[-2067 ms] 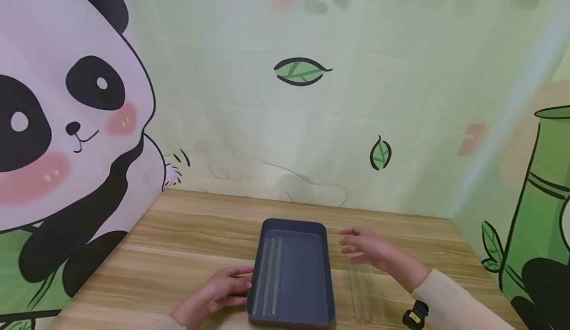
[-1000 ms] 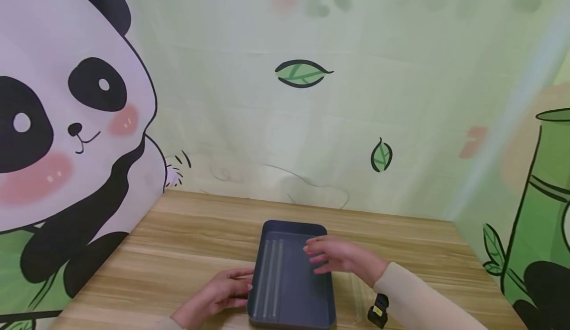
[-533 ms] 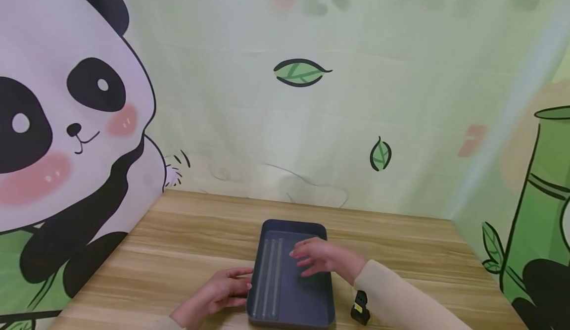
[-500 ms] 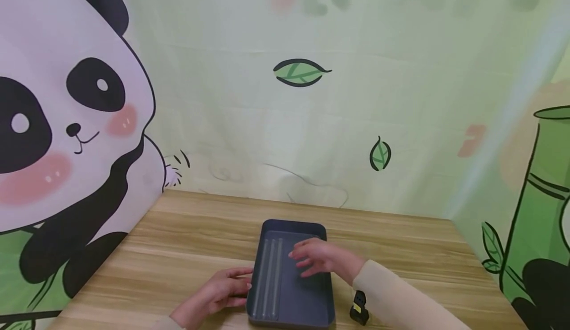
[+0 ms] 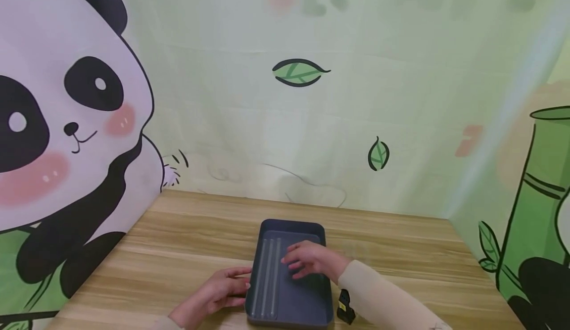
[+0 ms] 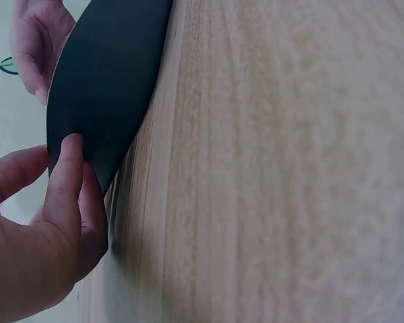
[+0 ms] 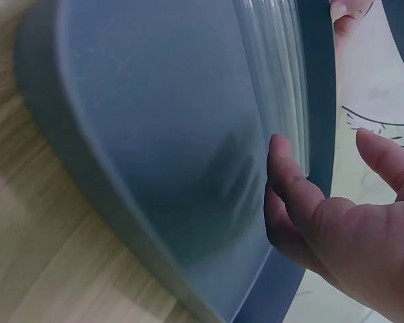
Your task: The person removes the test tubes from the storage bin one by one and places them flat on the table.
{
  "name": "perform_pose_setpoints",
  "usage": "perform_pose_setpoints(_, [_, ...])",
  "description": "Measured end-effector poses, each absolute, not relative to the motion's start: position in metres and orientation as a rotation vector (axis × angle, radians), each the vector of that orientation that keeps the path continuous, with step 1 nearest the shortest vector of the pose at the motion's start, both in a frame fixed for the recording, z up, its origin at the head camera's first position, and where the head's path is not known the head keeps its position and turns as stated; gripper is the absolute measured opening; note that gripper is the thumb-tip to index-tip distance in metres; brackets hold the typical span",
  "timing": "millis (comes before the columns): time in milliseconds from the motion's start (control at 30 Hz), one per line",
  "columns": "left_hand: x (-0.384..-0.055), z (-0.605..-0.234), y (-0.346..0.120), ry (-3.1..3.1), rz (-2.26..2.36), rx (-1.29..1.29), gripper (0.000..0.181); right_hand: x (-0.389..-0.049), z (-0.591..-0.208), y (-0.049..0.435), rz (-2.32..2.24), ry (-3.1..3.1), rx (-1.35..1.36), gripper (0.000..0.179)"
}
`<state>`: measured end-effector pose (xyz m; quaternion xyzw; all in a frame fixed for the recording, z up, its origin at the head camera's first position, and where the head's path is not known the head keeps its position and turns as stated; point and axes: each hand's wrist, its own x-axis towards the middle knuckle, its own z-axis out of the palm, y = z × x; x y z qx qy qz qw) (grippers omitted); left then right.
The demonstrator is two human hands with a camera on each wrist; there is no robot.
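As the tray [image 5: 307, 298] lies flat on the table [image 5: 200, 241], its long sides running away from the person, the tubes [image 5: 268, 278] occupy its left part, side by side along the left wall. The left hand [image 5: 224, 288] rests against the outside of that wall, fingers extended and somewhat spread, fingertips touching. The right hand [image 5: 311, 258] is above the tray floor, just beside the tubes, fingers loosely bent and thumb wide apart; nothing is seen between them. For sound handling, it is judged that the left hand should brace the tray against sliding while the right works low and in line with the tubes, touching lightly so that none roll or knock together. Materials noted: tray matte, dark blue-grey, probably rigid plastic, with rounded corners and low smooth walls, its floor bearing the right hand's soft shadow. Tubes transparent, long and slim, pale highlights running lengthwise; whether glass or plastic cannot be told. Table finish pale brown, streaked with wood grain, smooth by appearance
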<state>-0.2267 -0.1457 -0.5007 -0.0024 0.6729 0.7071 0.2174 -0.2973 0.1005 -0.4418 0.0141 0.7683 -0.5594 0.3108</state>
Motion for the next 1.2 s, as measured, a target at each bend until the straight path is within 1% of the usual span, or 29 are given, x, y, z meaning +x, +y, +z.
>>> perform_pose_setpoints(233, [-0.226,-0.499,-0.146,1.862,1.950,-0.023,0.059,-0.300,-0.449,0.091,-1.490,2.022,0.069,0.058])
perform_pose_setpoints(633, [-0.227,-0.498,-0.145,1.873,1.941,-0.050,0.059,-0.302,-0.456,0.077,-1.496,2.036,0.124,0.060])
perform_pose_setpoints(867, [-0.227,-0.499,-0.145,1.867,1.946,-0.042,0.059,-0.301,-0.461,0.069,-1.521,2.068,0.162,0.056])
perform_pose_setpoints(1200, [-0.228,-0.498,-0.144,1.877,1.940,-0.033,0.060,-0.293,-0.462,0.061,-1.567,2.132,0.227,0.061])
